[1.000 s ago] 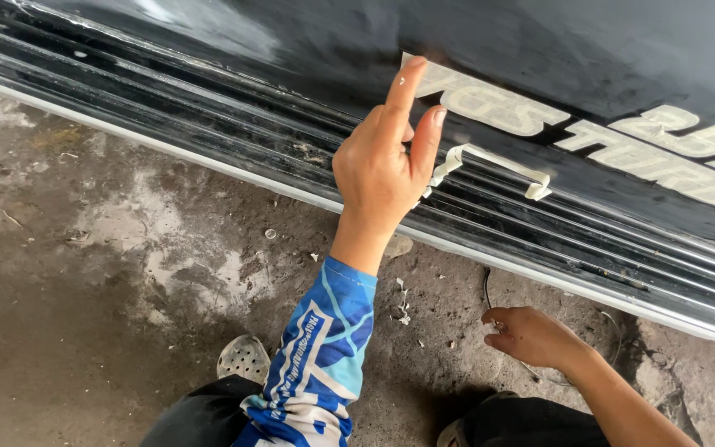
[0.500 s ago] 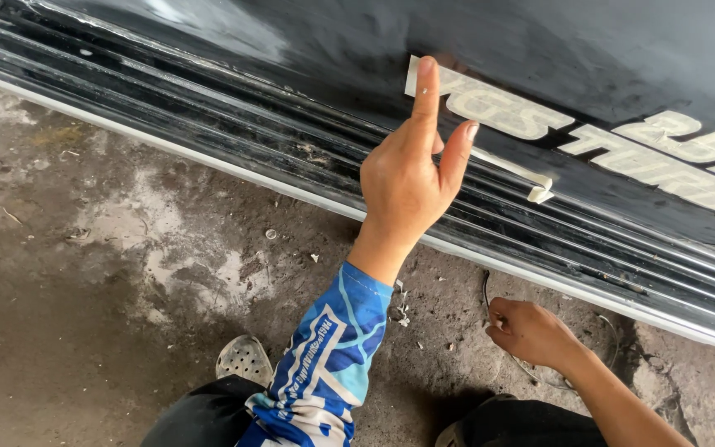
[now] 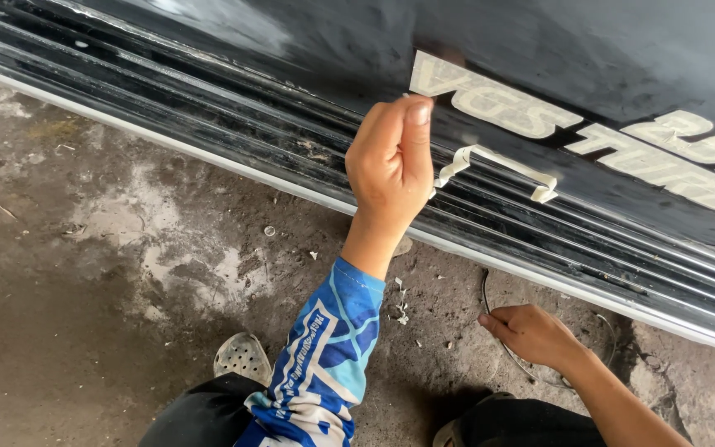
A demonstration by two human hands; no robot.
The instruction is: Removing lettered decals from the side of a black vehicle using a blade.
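Decal lettering, pale cream, runs along the black vehicle panel above the ribbed side sill. A loose strip of peeled sticker hangs off the panel just below the letters, curled at both ends. The left hand, in a blue patterned sleeve, is closed into a loose fist with the thumb pressed up against the bottom edge of the first letter, right beside the strip's left end. The right hand rests low on the stained concrete floor, fingers curled around a thin dark wire. A perforated grey shoe shows near the knee.
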